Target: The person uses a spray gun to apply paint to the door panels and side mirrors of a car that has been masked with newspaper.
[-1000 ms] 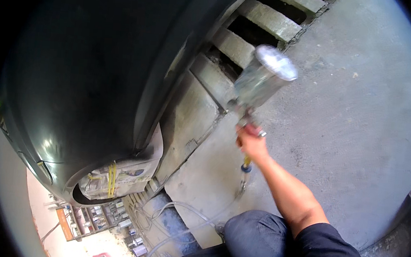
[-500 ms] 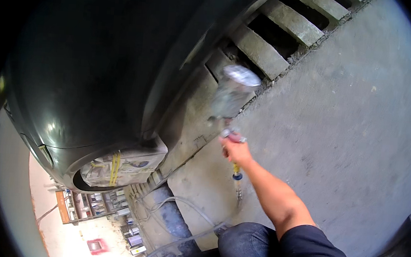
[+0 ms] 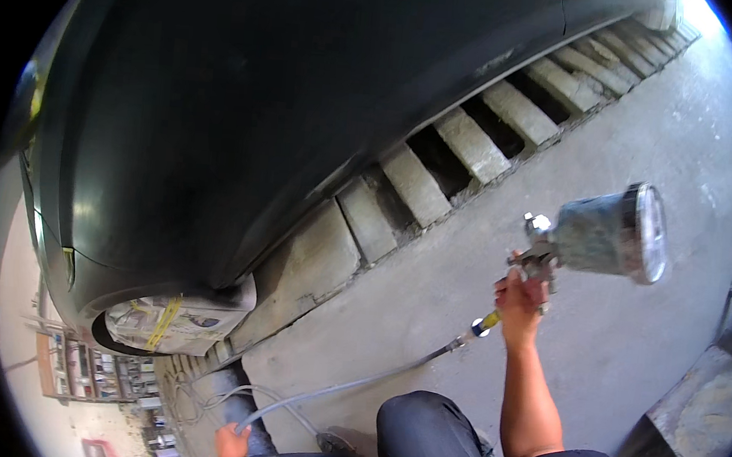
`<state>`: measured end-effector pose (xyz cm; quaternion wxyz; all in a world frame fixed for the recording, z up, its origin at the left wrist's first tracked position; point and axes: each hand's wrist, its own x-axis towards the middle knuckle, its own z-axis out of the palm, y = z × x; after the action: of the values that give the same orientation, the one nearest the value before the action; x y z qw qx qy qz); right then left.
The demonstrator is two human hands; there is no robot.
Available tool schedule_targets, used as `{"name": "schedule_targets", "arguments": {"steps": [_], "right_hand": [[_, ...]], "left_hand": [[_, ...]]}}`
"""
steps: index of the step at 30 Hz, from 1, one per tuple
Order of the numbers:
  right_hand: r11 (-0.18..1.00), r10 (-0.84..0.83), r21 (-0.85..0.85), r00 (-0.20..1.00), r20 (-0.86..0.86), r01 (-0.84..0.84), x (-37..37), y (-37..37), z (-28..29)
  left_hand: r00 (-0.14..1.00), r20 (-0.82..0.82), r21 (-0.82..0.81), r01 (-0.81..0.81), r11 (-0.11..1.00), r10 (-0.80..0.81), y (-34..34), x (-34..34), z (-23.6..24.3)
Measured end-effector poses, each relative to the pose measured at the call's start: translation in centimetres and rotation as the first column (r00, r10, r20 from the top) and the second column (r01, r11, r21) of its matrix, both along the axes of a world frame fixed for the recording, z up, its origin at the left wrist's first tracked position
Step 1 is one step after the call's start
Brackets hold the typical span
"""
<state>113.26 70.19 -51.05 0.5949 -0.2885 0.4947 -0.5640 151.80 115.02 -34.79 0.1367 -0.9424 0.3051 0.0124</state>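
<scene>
Right hand (image 3: 521, 308) had a grip on a silver metal spray gun (image 3: 587, 237), left hand's (image 3: 231, 444) fingers curled round its bendy grey hose (image 3: 327, 390).

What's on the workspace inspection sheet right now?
Surface: grey concrete floor beside concrete slats.
Job's things: spray gun, its cup toward the picture's right; dark car body.
Clutter: small items crowding a shelf, too small to identify.
Hands: right hand grips the spray gun; left hand holds a hose.
Cables: hose runs to the spray gun; more loops at lower left.
Surroundings: paper and yellow tape low on the car body.
</scene>
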Motion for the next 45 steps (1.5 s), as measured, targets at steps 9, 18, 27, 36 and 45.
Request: {"name": "schedule_targets", "arguments": {"steps": [9, 18, 27, 36, 45], "right_hand": [[0.807, 0.588, 0.02, 0.807, 0.057, -0.59, 6.6, 2.6, 2.1], [0.946, 0.319, 0.056, 0.948, -0.003, -0.318, 3.2, -4.6, -1.5], [0.993, -0.116, 0.028, 0.991, -0.068, 0.119, -3.7, -10.1, 2.6], [0.956, 0.294, 0.027, 0.946, -0.135, -0.293, 1.2, -2.2, 1.7], [0.903, 0.43, 0.036, 0.892, -0.14, -0.429, 1.8, -1.4, 2.9]], "left_hand": [[0.985, -0.113, -0.049, -0.136, 0.989, 0.13, -7.1, -0.2, 3.3], [0.973, -0.214, 0.025, -0.08, 0.996, 0.084, -5.3, 0.6, 0.3], [0.944, -0.329, -0.041, -0.04, 0.998, 0.024, -8.2, -0.9, 0.7], [0.948, -0.317, 0.013, -0.005, 1.0, 0.009, -8.2, -1.2, 0.8], [0.927, -0.374, 0.055, 0.033, 0.998, -0.01, -7.3, -1.3, 0.9]]}}
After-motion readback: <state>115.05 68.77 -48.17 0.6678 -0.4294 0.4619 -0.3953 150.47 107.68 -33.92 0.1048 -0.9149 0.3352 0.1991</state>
